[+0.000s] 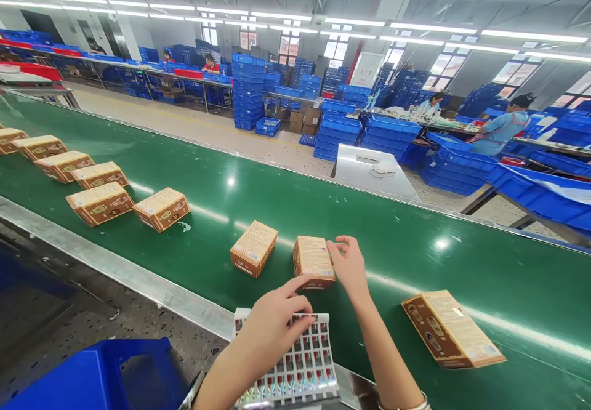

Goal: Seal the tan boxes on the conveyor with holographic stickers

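A brown-and-cream cardboard box (314, 253) lies on the green conveyor belt in front of me, with a small shiny patch near its upper right. My right hand (347, 262) is at the box's right side, fingers curved and apart, fingertips by its edge. My left hand (277, 317) pinches the top edge of a sheet of shiny stickers (307, 361) between thumb and fingers. Its index finger stretches forward to the box's near edge. Part of the sheet is hidden under this hand. Just left of the box lies another such box (255, 247).
Another box (450, 330) lies tilted at the right on the belt (212, 182). Several more boxes (161, 207) sit at the left. A metal rail (138, 290) edges the belt. A blue crate (87, 373) stands lower left. Beyond are stacked blue crates (248, 93) and people (501, 127) at tables.
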Available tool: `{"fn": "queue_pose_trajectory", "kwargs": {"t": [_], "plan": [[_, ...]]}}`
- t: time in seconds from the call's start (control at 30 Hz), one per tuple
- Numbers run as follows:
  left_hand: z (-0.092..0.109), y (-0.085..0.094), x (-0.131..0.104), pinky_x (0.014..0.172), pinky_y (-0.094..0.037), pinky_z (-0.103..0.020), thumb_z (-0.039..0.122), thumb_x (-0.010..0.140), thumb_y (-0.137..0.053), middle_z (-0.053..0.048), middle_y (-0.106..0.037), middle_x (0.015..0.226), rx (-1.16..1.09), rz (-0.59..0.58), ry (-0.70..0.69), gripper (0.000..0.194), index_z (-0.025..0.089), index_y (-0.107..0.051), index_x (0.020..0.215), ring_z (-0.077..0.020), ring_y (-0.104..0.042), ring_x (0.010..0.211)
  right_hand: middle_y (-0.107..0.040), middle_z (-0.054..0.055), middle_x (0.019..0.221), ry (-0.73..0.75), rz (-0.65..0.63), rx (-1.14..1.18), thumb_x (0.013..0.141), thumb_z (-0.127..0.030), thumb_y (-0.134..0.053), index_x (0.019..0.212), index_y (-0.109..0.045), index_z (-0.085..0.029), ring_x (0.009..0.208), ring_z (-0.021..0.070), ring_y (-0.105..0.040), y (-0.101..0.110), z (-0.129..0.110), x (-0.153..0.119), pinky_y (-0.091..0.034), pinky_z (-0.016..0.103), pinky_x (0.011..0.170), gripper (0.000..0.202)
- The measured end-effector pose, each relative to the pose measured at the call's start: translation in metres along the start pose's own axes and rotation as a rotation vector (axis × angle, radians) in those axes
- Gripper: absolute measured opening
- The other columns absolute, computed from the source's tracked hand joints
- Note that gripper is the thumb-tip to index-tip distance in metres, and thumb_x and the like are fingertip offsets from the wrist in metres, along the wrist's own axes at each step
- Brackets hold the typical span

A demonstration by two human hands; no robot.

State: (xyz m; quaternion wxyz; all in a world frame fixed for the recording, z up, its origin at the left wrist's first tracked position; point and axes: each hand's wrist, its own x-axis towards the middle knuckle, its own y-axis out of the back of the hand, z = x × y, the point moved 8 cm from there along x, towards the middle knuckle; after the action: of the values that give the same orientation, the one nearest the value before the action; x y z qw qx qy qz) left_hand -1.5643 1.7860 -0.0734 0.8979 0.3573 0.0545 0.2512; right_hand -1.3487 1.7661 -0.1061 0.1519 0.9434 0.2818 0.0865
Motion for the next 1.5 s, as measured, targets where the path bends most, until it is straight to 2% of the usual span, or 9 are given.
{"fn": "queue_pose_trajectory", "kwargs": {"t": [0.2,0.37,0.6,0.7,0.83,0.97,1.07,1.17,1.5], "plan": [[-0.005,0.027,-0.013,0.07,-0.043,-0.026,0.036,0.095,-0.056,0.005,-0.073,0.08,-0.048,0.052,0.191,0.017,0.027,-0.071,0.094,-0.0166,-0.066,0.076,-0.071,0.007,0.104,0.287,-0.194,-0.117,0.091,-0.043,-0.057,0.101,-0.065,-0.025,0.091,0.0249,-0.066,0.026,-0.048,-0.043,-0.049,0.038,0.078,0.023],[-0.002,0.033,-0.014,0.063,-0.038,-0.024,0.037,0.093,-0.058,0.004,-0.068,0.071,-0.134,0.006,0.253,0.019,0.022,-0.068,0.087,-0.0147,-0.059,0.067,-0.064,0.009,0.126,0.884,-0.49,-0.373,0.096,-0.025,-0.057,0.109,-0.066,-0.027,0.122,0.0275,-0.054,0.011,-0.101,-0.118,-0.046,0.048,0.101,0.016],[0.0,0.024,-0.014,0.061,-0.036,-0.024,0.031,0.086,-0.064,0.003,-0.068,0.074,-0.174,-0.054,0.265,0.012,0.019,-0.067,0.084,-0.0143,-0.056,0.067,-0.065,0.014,0.126,1.136,-0.438,-0.545,0.093,-0.01,-0.052,0.098,-0.066,-0.023,0.127,0.0313,-0.053,0.002,-0.113,-0.147,-0.049,0.053,0.098,0.02],[-0.008,0.026,-0.015,0.063,-0.038,-0.024,0.03,0.085,-0.063,0.002,-0.068,0.074,-0.153,-0.049,0.29,0.011,0.019,-0.067,0.084,-0.0151,-0.058,0.069,-0.066,0.011,0.126,1.017,-0.489,-0.399,0.094,-0.011,-0.052,0.096,-0.066,-0.025,0.127,0.0295,-0.054,0.005,-0.107,-0.144,-0.046,0.052,0.102,0.02],[-0.017,0.038,-0.018,0.065,-0.042,-0.026,0.032,0.088,-0.061,0.002,-0.067,0.076,-0.073,-0.006,0.285,0.013,0.021,-0.065,0.082,-0.0163,-0.06,0.071,-0.066,0.008,0.127,0.408,-0.422,0.078,0.093,-0.036,-0.058,0.089,-0.063,-0.026,0.123,0.0267,-0.058,0.003,-0.067,-0.104,-0.047,0.044,0.102,0.011],[-0.015,0.046,-0.02,0.085,-0.05,-0.033,0.025,0.087,-0.065,-0.002,-0.07,0.101,0.028,0.03,0.119,0.007,0.023,-0.066,0.08,-0.0218,-0.062,0.099,-0.07,0.008,0.12,-0.048,-0.326,0.424,0.083,-0.055,-0.066,0.105,-0.061,-0.025,0.115,0.0248,-0.064,-0.031,-0.023,-0.072,-0.049,0.038,0.096,0.037],[-0.016,0.043,-0.018,0.112,-0.038,-0.048,0.02,0.085,-0.069,-0.003,-0.053,0.146,0.07,0.041,0.013,0.007,0.023,-0.066,0.079,-0.0296,-0.04,0.14,-0.075,0.006,0.101,-0.133,-0.296,0.482,0.08,-0.057,-0.068,0.109,-0.06,-0.023,0.1,0.0242,-0.069,-0.052,-0.016,-0.058,-0.053,0.036,0.084,0.046],[-0.025,0.03,-0.013,0.118,-0.03,-0.055,0.018,0.084,-0.07,-0.001,-0.035,0.16,0.096,-0.022,0.031,0.009,0.022,-0.065,0.077,-0.0324,-0.019,0.152,-0.076,0.005,0.094,-0.179,-0.247,0.522,0.076,-0.055,-0.072,0.105,-0.062,-0.022,0.089,0.0233,-0.07,-0.056,-0.012,-0.047,-0.053,0.033,0.076,0.045],[-0.018,0.01,-0.002,0.113,-0.042,-0.045,0.006,0.081,-0.066,0.0,-0.035,0.16,0.042,-0.051,-0.024,0.016,0.021,-0.064,0.076,-0.0269,-0.04,0.143,-0.076,0.007,0.098,-0.192,-0.344,0.438,0.066,-0.049,-0.079,0.084,-0.073,-0.018,0.095,0.0248,-0.068,-0.042,-0.006,-0.021,-0.052,0.033,0.081,0.035]]}}
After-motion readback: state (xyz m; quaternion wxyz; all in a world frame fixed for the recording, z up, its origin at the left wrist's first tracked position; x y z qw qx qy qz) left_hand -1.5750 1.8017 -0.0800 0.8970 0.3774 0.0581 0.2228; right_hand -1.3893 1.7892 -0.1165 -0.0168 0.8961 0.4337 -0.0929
